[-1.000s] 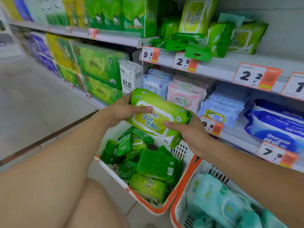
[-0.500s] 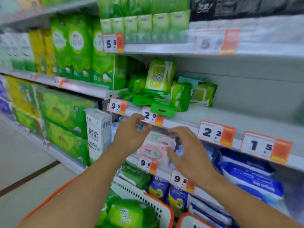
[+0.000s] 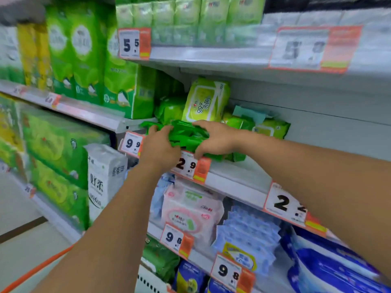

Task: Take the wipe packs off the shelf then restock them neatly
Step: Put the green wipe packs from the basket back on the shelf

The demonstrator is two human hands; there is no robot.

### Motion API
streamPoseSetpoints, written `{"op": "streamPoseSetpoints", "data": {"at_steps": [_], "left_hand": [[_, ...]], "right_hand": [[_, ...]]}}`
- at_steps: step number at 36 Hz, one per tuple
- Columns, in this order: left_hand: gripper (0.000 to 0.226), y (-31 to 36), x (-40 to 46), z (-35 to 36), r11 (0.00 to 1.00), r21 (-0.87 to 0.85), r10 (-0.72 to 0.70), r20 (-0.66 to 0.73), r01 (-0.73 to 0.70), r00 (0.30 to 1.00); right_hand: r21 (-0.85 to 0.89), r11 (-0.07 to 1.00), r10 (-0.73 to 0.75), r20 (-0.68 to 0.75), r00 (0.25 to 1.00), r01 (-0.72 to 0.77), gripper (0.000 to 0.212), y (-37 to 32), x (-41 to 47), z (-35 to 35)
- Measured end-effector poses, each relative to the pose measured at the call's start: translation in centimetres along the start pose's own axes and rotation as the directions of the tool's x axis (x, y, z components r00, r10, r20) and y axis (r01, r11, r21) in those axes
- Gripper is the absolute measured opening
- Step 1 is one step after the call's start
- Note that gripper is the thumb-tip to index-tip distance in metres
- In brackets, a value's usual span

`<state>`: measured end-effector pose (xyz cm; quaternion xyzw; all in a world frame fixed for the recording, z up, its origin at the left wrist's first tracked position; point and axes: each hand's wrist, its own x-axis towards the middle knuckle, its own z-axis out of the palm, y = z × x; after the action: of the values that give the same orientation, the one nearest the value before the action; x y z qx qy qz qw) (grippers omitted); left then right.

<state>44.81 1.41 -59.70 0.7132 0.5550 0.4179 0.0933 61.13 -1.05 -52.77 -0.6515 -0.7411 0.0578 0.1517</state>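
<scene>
Whereas half a second back both reached empty, now grip: left hand (image 3: 160,148) and right hand (image 3: 213,138) clutching the small green wipe packs (image 3: 188,135) at frame centre. Means another bunch about to leave the shelf (image 3: 237,176).

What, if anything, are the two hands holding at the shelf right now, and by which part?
Both hands grip the bunch of small dark green wipe packs at the shelf's front edge: the left hand on its left end, the right hand over its top and right side.
</scene>
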Motion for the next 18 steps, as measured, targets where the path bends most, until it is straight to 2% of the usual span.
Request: {"op": "streamPoseSetpoints", "data": {"at_steps": [3, 5, 7, 10, 13, 16, 18], "left_hand": [[0.048, -0.5, 0.5, 0.1, 1.0, -0.007, 0.028, -0.066, -0.029, 0.997], [0.037, -0.7, 0.6, 0.1, 0.999, -0.041, 0.017, -0.132, -0.022, 0.991], [0.035, -0.7, 0.4, 0.3, 0.998, -0.048, 0.034, -0.178, -0.043, 0.984], [0.034, -0.7, 0.1, 0.7, 0.992, -0.071, 0.086, -0.234, -0.105, 0.968], [0.032, -0.8, -0.1, 0.5, 0.98, -0.134, 0.095, -0.331, -0.147, 0.939], [0.032, -1.2, -0.3, -0.3, 0.947, -0.27, 0.065, -0.376, -0.176, 0.924], [0.034, -1.5, -0.6, -0.5, 0.87, -0.451, 0.028, -0.361, -0.201, 0.932]], "right_hand": [[0.201, 0.969, 0.141, 0.047, 0.989, -0.147, 0.09, -0.8, 1.0, -0.8], [0.219, 0.96, 0.166, 0.048, 0.985, -0.173, 0.062, -1.0, 1.4, -1.5], [0.159, 0.975, 0.162, -0.036, 0.986, -0.154, 0.039, -1.1, 1.7, -2.1], [-0.078, 0.989, 0.115, -0.171, 0.979, -0.13, 0.036, -1.3, 1.8, -2.4], [-0.326, 0.94, 0.049, -0.165, 0.985, -0.102, 0.04, -1.2, 1.8, -2.2], [-0.31, 0.946, 0.065, -0.11, 0.992, -0.097, 0.046, -1.1, 1.8, -2.5], [-0.288, 0.953, 0.062, -0.14, 0.988, -0.1, 0.046, -1.1, 1.7, -2.4]]}}
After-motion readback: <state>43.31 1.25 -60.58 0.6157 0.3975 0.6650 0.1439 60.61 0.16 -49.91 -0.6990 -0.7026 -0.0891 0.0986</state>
